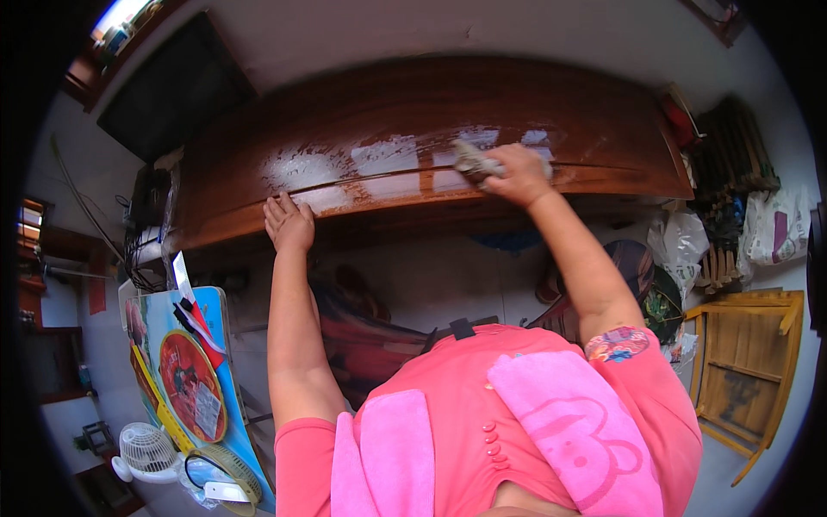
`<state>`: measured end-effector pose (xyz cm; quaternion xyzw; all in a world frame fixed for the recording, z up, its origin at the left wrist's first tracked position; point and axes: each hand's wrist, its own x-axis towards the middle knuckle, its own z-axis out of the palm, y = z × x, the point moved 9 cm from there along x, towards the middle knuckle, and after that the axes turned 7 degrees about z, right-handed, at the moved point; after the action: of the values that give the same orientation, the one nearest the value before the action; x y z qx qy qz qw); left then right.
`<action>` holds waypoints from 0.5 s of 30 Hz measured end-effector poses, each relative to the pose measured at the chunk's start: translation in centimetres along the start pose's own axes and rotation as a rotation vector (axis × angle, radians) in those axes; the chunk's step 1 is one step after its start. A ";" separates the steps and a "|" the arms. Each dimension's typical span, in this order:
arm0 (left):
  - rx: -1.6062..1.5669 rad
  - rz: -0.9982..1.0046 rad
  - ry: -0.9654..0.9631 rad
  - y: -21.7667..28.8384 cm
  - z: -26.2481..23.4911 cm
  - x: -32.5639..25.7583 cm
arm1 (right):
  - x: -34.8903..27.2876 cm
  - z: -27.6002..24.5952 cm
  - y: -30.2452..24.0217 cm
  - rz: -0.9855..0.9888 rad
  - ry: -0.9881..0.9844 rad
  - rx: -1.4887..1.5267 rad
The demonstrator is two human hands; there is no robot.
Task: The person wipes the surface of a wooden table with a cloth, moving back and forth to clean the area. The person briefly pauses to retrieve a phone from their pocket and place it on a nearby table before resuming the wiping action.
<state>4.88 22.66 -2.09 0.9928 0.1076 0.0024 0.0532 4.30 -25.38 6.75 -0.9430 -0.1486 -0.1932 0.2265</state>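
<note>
A long, dark red-brown wooden table stretches across in front of me, its top streaked with wet, shiny patches. My right hand is closed round a greyish, crumpled cloth and presses it on the wet wood, right of the middle. Part of the cloth is hidden under the palm. At the table's near edge, left of the middle, my left hand lies flat with its fingers stretched onto the wood, holding nothing.
A black flat screen stands behind the table's left end. Lower left, a blue board bears a round red item and a yellow ruler; a white fan is beside it. At right are a wooden stool, plastic bags and stacked wood pieces.
</note>
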 end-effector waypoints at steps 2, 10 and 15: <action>-0.012 0.000 0.001 0.1 0.0 -0.1 | -1.0 -1.6 4.9 0.200 -0.106 -0.179; 0.000 -0.007 0.001 0.6 0.3 -0.1 | 0.2 0.4 1.6 0.103 -0.052 -0.206; -0.018 0.002 0.035 -0.2 0.9 0.3 | 3.5 6.9 -8.6 -0.023 -0.104 -0.225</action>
<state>5.12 22.82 -2.98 0.9922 0.1074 0.0206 0.0604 6.29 -14.01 5.82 -0.9694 -0.1485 -0.1623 0.1091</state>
